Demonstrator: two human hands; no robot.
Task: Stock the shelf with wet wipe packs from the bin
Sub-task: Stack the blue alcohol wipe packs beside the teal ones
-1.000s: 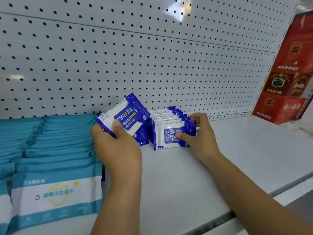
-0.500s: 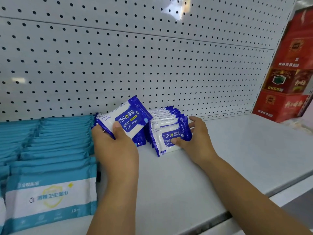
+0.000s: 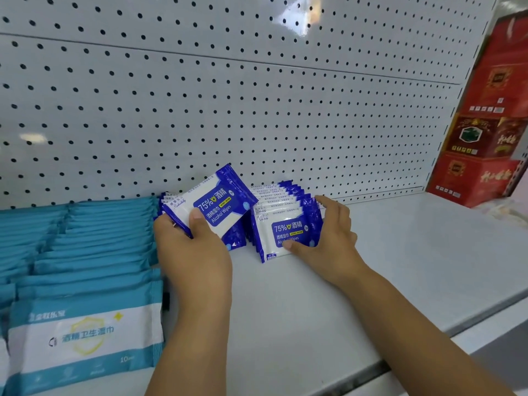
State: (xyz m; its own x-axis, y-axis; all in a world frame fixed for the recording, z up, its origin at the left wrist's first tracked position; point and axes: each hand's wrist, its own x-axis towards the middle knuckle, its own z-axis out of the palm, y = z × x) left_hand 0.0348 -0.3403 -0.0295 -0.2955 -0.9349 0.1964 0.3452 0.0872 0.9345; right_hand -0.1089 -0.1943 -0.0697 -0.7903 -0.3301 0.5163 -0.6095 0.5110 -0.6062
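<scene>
Head view shows the left hand (image 3: 191, 247) gripping a tilted stack of blue wipe packs (image 3: 213, 205), thumb on its face. Right hand (image 3: 323, 241) clasps the front pack (image 3: 285, 232) of the row standing on the shelf (image 3: 400, 252) by the pegboard.

A white pegboard (image 3: 257, 110) is rising across the back, its dark holes running in even rows, and a thin seam is crossing it high up. A glare (image 3: 300, 15) is shining near its top edge. At the left, teal packs (image 3: 100, 238) are standing on edge in tight rows, one behind another; the front pack (image 3: 85, 335) is showing a white face with a yellow shield. At the far right, red boxes (image 3: 491, 90) are sitting stacked, gold print on their faces, the middle box (image 3: 471, 135) bearing a dark green emblem.
</scene>
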